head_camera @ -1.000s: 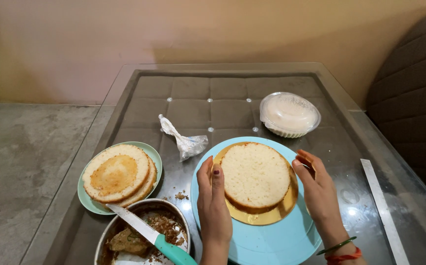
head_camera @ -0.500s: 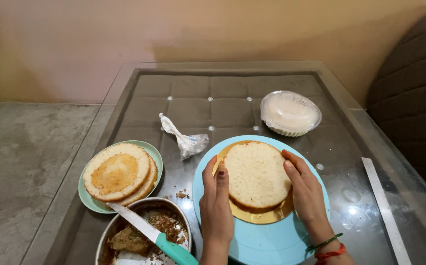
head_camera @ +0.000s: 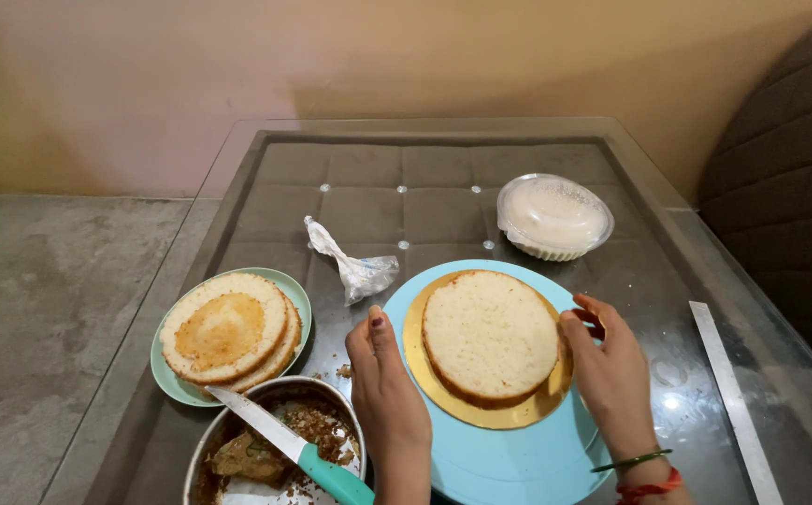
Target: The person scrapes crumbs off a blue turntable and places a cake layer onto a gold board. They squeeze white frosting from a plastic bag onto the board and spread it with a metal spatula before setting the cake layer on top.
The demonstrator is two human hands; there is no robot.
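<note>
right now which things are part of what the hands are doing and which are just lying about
In use: left hand, right hand, cake layer, gold board, blue turntable.

Lying about: plate of cake layers, knife, metal bowl, covered container, piping bag, ruler.

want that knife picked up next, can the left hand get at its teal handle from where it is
Probably yes: the left hand sits right beside the knife, whose teal handle juts over the metal bowl rim, uncovered.

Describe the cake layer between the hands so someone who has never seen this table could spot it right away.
On the glass-topped table, find the round light blue turntable near the front edge, between the left hand and right hand. On it lies a gold cake board carrying the cake layer. Unlike the browned stacked layers on the green plate, it is single and pale.
</note>
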